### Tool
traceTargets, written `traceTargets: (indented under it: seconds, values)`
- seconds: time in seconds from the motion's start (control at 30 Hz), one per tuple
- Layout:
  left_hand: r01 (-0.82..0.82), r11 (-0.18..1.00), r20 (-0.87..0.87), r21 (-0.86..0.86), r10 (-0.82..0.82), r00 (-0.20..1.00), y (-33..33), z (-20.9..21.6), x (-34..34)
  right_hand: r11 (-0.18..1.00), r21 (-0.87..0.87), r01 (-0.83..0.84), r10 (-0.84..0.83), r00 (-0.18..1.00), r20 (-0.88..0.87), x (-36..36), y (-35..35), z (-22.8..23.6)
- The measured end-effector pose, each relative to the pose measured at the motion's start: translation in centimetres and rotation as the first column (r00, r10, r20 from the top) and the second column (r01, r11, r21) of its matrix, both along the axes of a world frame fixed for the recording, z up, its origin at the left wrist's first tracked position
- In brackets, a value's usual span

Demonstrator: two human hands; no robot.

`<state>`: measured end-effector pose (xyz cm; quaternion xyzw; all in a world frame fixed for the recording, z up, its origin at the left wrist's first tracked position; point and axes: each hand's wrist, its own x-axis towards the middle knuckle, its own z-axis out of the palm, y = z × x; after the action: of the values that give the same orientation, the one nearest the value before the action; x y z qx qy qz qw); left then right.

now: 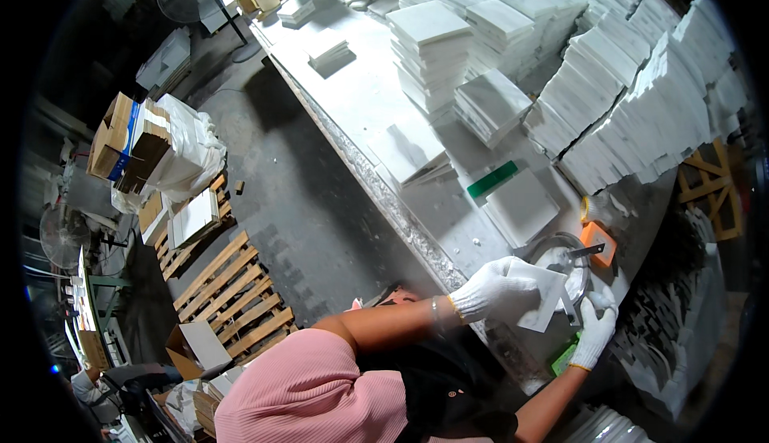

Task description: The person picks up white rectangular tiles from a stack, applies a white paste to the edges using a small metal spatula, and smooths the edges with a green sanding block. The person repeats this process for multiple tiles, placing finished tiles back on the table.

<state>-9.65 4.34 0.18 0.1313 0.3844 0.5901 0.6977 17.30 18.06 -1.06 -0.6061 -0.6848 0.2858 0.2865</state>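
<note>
My left hand point(498, 287), in a white knit glove, grips a white marble tile point(541, 303) by its near-left side. My right hand point(595, 332), gloved the same way, is closed at the tile's right edge. A narrow grey metal blade point(571, 312) sticks out from its fingers toward the tile; its handle is hidden. Just beyond both hands stands a round metal bowl point(545, 244) with white material in it. Another flat metal blade point(589, 251) lies across the bowl's rim, beside an orange square block point(599, 243). Below my right hand a bright green object point(565, 355) is partly covered.
Stacked tiles point(513, 209) lie beyond the bowl, with a green block point(492, 179) behind them. Tall tile stacks point(432, 50) and leaning tile rows point(641, 98) fill the table's far and right sides. Wooden pallets point(240, 299) and boxes point(132, 138) stand on the floor leftward.
</note>
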Motion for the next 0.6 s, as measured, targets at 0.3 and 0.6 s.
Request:
traceTargets:
  seconds: [0.3, 0.6]
  values:
    - [-0.038, 0.997, 0.055, 0.065, 0.034, 0.998, -0.2, 0.0, -0.2, 0.999, 0.048, -0.011, 0.015, 0.996, -0.093, -0.1, -0.1, 0.5]
    - [0.031, 0.997, 0.068, -0.067, -0.027, 0.997, 0.2, 0.0, -0.5, 0.995, -0.082, -0.057, 0.043, 0.985, -0.166, -3.2, -3.8, 7.2]
